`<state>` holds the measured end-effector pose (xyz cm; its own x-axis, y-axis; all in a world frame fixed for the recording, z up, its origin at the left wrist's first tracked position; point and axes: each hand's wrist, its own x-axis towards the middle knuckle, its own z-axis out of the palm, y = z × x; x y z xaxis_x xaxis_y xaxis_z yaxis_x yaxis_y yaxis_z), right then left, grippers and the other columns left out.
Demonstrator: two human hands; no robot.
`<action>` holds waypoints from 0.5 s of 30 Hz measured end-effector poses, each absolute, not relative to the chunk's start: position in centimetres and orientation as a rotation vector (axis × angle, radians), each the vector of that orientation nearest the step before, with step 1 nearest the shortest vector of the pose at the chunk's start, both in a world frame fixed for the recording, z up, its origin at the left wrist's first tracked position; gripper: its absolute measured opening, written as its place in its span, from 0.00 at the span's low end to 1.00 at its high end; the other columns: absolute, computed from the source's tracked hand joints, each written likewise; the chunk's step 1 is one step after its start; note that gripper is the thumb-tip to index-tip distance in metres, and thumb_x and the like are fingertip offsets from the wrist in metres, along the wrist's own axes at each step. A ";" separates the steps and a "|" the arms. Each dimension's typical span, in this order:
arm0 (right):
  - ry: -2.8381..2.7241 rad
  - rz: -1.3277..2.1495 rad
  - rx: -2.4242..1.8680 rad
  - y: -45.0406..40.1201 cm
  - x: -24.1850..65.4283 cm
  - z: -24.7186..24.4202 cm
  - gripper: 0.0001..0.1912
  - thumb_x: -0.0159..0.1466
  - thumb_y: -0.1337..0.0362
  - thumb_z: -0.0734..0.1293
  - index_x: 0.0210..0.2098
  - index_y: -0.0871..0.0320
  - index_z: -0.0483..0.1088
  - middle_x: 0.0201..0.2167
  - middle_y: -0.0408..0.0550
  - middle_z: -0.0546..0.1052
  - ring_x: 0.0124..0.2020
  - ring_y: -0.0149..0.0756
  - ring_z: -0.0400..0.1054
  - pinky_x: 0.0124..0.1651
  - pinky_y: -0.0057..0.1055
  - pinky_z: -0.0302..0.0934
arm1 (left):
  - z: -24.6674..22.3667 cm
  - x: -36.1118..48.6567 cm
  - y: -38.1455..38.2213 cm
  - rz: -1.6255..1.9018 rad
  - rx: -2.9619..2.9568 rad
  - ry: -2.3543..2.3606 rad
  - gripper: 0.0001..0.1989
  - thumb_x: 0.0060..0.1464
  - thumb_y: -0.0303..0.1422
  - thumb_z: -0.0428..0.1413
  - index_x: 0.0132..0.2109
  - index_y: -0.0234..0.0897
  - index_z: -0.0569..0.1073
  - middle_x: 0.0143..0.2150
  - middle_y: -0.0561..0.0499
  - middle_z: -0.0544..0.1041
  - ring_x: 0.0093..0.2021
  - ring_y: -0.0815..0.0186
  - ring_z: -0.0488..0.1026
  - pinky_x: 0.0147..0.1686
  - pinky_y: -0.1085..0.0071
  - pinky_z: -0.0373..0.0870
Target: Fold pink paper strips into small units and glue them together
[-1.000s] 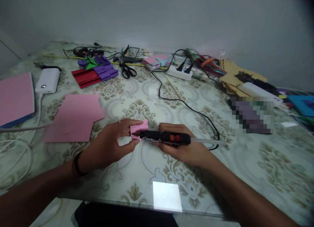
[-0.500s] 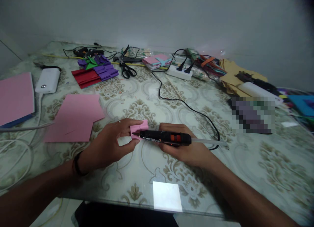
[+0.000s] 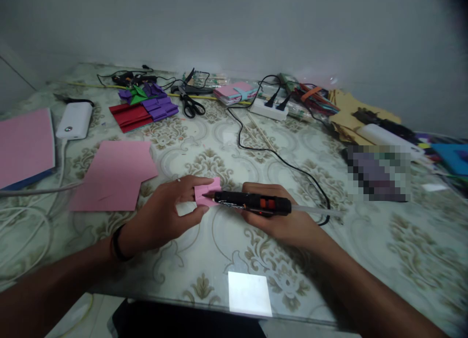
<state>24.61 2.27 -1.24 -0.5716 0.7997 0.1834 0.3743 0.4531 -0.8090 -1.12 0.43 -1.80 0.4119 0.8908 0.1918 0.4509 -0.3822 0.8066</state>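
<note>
My left hand point(image 3: 170, 206) holds a small folded pink paper piece point(image 3: 201, 196) by its edges, between thumb and fingers. A black glue gun point(image 3: 252, 203) with an orange-red part and a clear glue stick out of its back is gripped by my right hand point(image 3: 280, 216). Its nozzle points left, over the pink piece; whether the tip touches the paper I cannot tell. Left of my left hand lies a larger cut sheet of pink paper point(image 3: 117, 174) on the patterned table point(image 3: 197, 260).
Behind are folded red paper point(image 3: 131, 116), purple paper point(image 3: 161, 109), black scissors point(image 3: 192, 106) and a white power strip point(image 3: 268, 109) with a black cable curving right of my right hand. A white power bank point(image 3: 75, 120) and pink sheets point(image 3: 25, 145) lie left.
The glue gun and my right hand have shifted slightly right, so more of the small pink piece shows. My left hand keeps its hold.
</note>
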 end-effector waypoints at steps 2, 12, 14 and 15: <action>-2.150 0.994 -0.988 2.3 24.8 -1.2 0.11 0.64 0.71 0.67 0.26 0.56 0.64 0.23 0.38 0.66 0.23 0.28 0.58 0.28 0.28 0.52 | -1.8 -1.1 0.4 0.834 1.995 1.150 0.26 0.60 0.31 0.60 0.64 0.43 0.72 0.60 0.49 0.81 0.57 0.58 0.81 0.59 0.62 0.78; -2.170 0.963 -1.025 2.4 25.3 -1.1 0.11 0.63 0.68 0.67 0.25 0.56 0.63 0.23 0.39 0.66 0.23 0.29 0.57 0.27 0.29 0.50 | -1.7 -1.1 0.2 0.846 1.982 1.170 0.25 0.60 0.30 0.60 0.64 0.43 0.72 0.59 0.48 0.81 0.56 0.58 0.81 0.58 0.61 0.79; -2.157 0.977 -1.044 2.4 25.3 -1.2 0.12 0.63 0.68 0.67 0.25 0.56 0.63 0.23 0.39 0.66 0.23 0.29 0.57 0.27 0.29 0.50 | -1.6 -1.1 0.2 0.849 1.980 1.167 0.25 0.60 0.30 0.61 0.64 0.43 0.71 0.60 0.48 0.81 0.56 0.58 0.81 0.58 0.60 0.79; -2.151 0.979 -1.055 2.4 25.4 -1.2 0.12 0.63 0.68 0.67 0.24 0.56 0.63 0.23 0.39 0.66 0.23 0.29 0.57 0.27 0.28 0.50 | -1.6 -1.1 0.3 0.850 1.977 1.164 0.25 0.60 0.30 0.61 0.64 0.44 0.71 0.60 0.48 0.81 0.56 0.58 0.81 0.59 0.60 0.79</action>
